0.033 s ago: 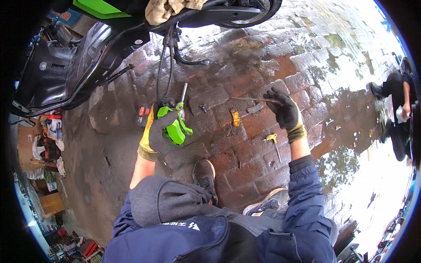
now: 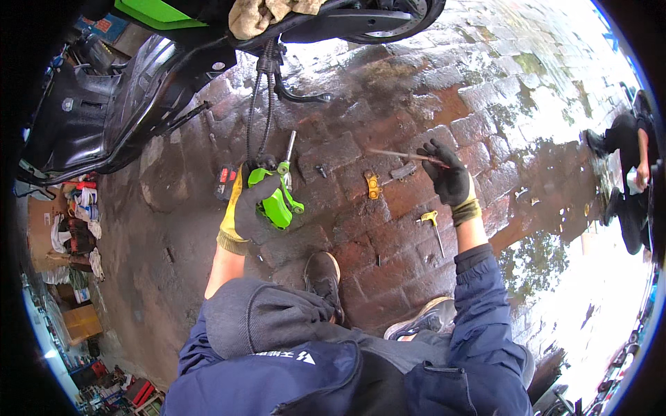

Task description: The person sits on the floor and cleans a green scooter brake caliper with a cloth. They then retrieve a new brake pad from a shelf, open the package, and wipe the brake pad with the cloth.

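My left hand, in a yellow and black glove, grips a bright green brake caliper that hangs on black hoses from the motorbike above. A silver tool shaft lies just behind the caliper. My right hand, in a black glove, is raised over the bricks and pinches a thin metal rod that points left. Between my hands, a small orange metal part, a grey pad and a dark bolt lie on the ground.
A black motorbike body with a green panel and a wheel spans the top. A yellow T-handle key lies on wet brick paving. My shoes are below. Another person crouches far right.
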Motion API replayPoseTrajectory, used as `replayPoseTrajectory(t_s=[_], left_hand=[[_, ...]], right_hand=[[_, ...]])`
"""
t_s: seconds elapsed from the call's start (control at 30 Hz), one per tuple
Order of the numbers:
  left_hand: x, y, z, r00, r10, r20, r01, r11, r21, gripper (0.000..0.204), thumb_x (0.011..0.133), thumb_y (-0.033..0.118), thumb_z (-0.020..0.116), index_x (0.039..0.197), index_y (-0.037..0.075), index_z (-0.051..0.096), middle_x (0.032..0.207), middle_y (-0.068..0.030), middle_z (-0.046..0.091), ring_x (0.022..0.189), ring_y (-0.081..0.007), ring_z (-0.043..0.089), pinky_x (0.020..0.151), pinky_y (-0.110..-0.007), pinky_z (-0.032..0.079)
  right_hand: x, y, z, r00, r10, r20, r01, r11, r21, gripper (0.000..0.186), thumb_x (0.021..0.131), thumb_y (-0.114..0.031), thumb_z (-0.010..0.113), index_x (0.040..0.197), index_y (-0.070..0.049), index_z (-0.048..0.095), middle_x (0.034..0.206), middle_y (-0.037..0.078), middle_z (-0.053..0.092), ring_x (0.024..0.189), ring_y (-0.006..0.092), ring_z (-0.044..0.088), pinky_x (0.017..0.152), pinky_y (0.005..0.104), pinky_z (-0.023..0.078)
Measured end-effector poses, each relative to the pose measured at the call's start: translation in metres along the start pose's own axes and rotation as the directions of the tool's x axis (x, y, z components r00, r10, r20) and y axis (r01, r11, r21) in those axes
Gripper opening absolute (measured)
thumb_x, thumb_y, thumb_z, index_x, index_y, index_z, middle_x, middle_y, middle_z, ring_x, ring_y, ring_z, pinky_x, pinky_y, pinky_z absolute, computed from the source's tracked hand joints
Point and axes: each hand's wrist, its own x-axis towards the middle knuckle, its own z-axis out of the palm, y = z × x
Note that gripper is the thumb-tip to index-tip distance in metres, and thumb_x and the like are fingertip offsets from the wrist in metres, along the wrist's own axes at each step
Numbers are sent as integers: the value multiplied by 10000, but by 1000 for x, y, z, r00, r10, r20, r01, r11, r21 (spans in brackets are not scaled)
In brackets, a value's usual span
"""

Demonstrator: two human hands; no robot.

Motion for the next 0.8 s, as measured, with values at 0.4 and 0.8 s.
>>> replayPoseTrajectory(t_s=[0.4,0.8], left_hand=[[3,0,0,997,-75,20,75,997,-13,382,967,134,683,1324,8,628,1176,-140,711,1083,-320,715,969,-500,586],[3,0,4,996,-4,85,0,999,41,237,968,182,661,1137,16,662,974,-114,697,803,-257,703,760,-428,618]], right_hand=[[-5,5,-7,979,-26,-203,-52,929,-367,389,1040,-128,617,1392,36,598,1297,187,708,1176,313,705,1004,432,588],[-79,98,104,434,315,844,900,-195,-390,471,861,-211,619,1327,-188,677,1379,143,630,1299,384,588,1068,542,483]])
